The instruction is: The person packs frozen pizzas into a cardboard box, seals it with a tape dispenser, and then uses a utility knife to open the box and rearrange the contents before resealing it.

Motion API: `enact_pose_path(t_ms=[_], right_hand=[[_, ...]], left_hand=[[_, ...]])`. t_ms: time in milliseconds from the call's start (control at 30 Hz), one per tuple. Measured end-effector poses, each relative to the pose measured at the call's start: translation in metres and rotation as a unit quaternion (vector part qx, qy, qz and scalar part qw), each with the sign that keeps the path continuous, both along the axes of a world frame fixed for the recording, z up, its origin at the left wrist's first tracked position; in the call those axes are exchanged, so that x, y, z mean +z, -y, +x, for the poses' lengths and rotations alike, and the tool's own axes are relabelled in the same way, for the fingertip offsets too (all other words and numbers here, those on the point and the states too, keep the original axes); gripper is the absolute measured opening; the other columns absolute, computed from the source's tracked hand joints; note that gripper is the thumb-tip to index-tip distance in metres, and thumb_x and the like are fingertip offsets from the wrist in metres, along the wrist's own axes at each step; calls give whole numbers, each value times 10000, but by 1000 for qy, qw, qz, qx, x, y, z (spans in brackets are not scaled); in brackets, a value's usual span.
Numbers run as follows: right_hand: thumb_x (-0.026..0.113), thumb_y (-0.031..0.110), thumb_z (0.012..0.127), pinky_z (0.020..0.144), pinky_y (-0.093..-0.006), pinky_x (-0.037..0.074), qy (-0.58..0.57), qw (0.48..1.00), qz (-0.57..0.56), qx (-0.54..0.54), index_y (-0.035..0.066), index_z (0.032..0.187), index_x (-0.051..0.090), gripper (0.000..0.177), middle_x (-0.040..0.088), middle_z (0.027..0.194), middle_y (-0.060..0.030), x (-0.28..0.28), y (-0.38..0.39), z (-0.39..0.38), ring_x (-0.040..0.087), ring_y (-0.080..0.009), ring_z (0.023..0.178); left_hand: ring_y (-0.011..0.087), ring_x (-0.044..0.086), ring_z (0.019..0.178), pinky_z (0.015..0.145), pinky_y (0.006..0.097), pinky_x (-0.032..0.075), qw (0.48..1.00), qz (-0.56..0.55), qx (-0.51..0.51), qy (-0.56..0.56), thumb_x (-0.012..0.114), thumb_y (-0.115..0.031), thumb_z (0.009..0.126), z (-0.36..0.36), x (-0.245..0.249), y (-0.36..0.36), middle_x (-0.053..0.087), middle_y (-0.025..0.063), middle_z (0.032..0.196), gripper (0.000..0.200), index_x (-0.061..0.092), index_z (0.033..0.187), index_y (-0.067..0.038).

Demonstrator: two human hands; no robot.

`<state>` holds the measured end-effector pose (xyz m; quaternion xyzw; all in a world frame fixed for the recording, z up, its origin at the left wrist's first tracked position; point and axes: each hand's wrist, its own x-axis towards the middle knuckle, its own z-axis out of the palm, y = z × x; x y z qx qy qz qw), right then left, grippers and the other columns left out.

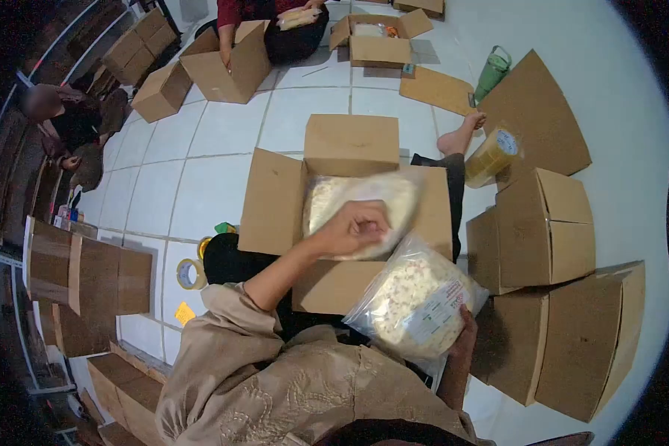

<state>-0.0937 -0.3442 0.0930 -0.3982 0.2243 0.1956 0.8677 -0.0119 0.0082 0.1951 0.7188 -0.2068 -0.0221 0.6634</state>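
An open cardboard box (269, 204) stands between my legs with its flaps spread. Over it is my left hand (357, 229), fingers curled closed at the near edge of a clear plastic bag of pale food (394, 195), which is blurred and tilted. Under that, another pale bag (321, 199) shows partly inside the box. My right hand (462, 338) grips the side of a labelled bag of pale yellow pieces (416, 297), held near the box's front right corner. Most of the right fingers are hidden behind this bag.
Cardboard boxes (546, 230) line my right side, and more boxes (89, 267) stand at left. Tape rolls (191, 273) lie by my left knee. Stacked tape (490, 157) and a green bottle (493, 74) stand at right. Another person's hand (227, 63) reaches into a box (230, 70).
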Motion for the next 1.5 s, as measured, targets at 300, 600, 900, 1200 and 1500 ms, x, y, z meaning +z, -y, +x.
enact_pose_path(t_ms=[300, 600, 900, 1200, 1500], right_hand=[[374, 550, 883, 979, -422, 351, 30, 996, 54, -58, 31, 1339, 319, 693, 417, 1314, -136, 52, -27, 8, 423, -275, 1176], [480, 376, 881, 845, -373, 476, -3, 1000, -21, -8, -8, 1208, 481, 504, 574, 1120, -143, 15, -10, 6, 583, -278, 966], [384, 427, 917, 845, -391, 473, 8, 995, -76, -62, 6, 1229, 462, 530, 569, 1115, -150, -1, -1, -9, 578, -274, 972], [286, 548, 920, 982, -426, 341, 171, 976, -93, -94, 53, 1344, 310, 652, 391, 1311, -152, -18, 22, 0, 414, -276, 1168], [456, 378, 888, 876, -362, 411, 67, 990, -121, -29, -7, 1166, 500, 476, 539, 1117, -128, -20, 18, -2, 511, -237, 1016]], left_hand=[[250, 583, 906, 794, 358, 459, 995, 45, 75, -43, 585, -5, 767, -2, 10, 47, 588, 137, 987, 123, 610, 887, -17], [312, 568, 795, 725, 404, 472, 878, 431, -75, 195, 608, -108, 646, 40, -138, 36, 605, 125, 819, 163, 652, 790, -46], [100, 513, 735, 681, 246, 400, 997, -58, -38, -38, 650, -96, 800, 2, -6, -14, 569, 13, 794, 73, 635, 796, -24], [254, 592, 826, 751, 353, 474, 998, 57, -26, 11, 608, -76, 769, -2, 15, 63, 600, 137, 913, 242, 606, 1007, -35], [296, 587, 839, 732, 412, 470, 785, 561, -118, 233, 586, -153, 638, 42, -128, 41, 612, 118, 802, 180, 642, 771, -46]])
